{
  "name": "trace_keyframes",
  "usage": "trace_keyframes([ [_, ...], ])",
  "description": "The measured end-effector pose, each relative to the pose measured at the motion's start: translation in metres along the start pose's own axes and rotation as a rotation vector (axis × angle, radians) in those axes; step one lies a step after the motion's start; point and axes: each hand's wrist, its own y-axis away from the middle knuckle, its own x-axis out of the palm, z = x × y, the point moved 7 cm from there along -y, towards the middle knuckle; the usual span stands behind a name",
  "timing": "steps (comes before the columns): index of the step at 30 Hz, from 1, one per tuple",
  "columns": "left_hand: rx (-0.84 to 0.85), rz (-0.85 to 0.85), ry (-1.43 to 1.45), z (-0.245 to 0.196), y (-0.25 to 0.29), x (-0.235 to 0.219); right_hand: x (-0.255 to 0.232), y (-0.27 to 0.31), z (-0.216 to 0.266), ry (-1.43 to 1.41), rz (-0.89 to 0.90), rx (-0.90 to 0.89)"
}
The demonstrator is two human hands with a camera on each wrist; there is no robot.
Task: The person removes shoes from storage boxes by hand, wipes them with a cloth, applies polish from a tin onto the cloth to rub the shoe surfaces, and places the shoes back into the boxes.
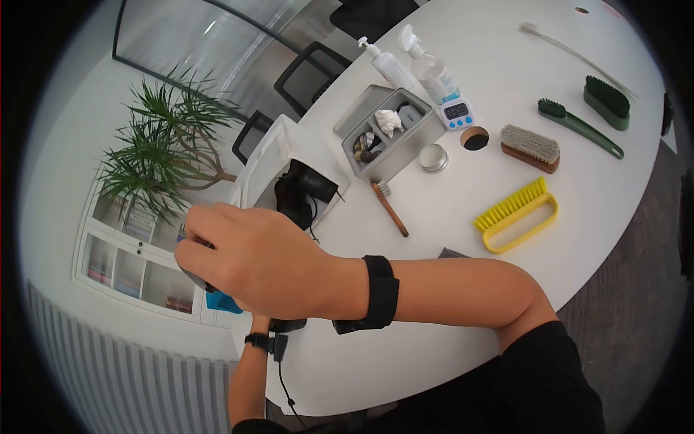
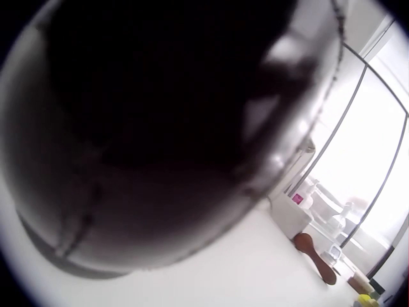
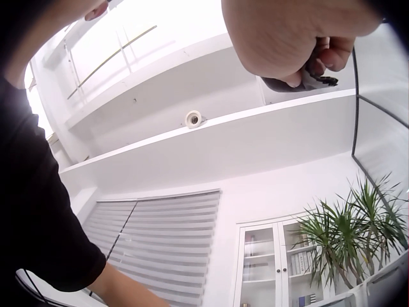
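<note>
My right hand (image 1: 253, 260) crosses in front of me, its fingers curled round a dark grey item (image 1: 195, 279). In the right wrist view that hand (image 3: 307, 38) pinches the grey item (image 3: 287, 84), which has a dark end; what it is I cannot tell. The left forearm (image 1: 248, 380) rises from below, and its hand is hidden behind the right one. A large, dark, rounded object (image 2: 160, 211) with stitched edges fills most of the left wrist view, close and blurred.
Behind the hands stands a white box (image 1: 329, 155) with black items. Around it are a grey metal tin (image 1: 390, 160), a wooden brush (image 1: 392, 211), a round tin (image 1: 433, 157), a timer (image 1: 457, 113), two bottles, a yellow brush (image 1: 520, 226) and several other brushes. A cable hangs from my left wrist.
</note>
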Motion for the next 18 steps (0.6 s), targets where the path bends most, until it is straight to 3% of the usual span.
trace_keyframes([
  [5,-0.044,-0.113,-0.030,0.069,0.054,-0.021,-0.014,-0.011,0.001,0.006,-0.016,-0.001],
  [6,0.046,-0.110,0.121,0.099,0.062,-0.016,-0.015,-0.013,0.001,-0.001,-0.034,-0.001],
  [7,0.132,-0.108,0.275,0.089,0.076,-0.018,-0.015,-0.014,0.000,-0.009,-0.024,0.004],
  [8,0.222,-0.243,0.472,0.081,0.096,-0.028,-0.016,-0.015,0.000,-0.003,-0.029,-0.006],
  [13,0.267,-0.363,0.738,0.048,0.110,-0.057,-0.021,-0.019,0.002,-0.004,-0.018,-0.014],
  [15,0.470,-0.283,0.786,0.003,0.101,-0.071,-0.022,-0.023,0.001,-0.035,-0.038,-0.050],
  [17,0.630,-0.367,0.758,-0.059,0.098,-0.085,-0.032,-0.031,-0.001,-0.015,-0.066,-0.020],
  [18,0.702,-0.295,0.884,-0.078,0.089,-0.083,-0.036,-0.035,-0.001,-0.008,-0.082,-0.054],
])
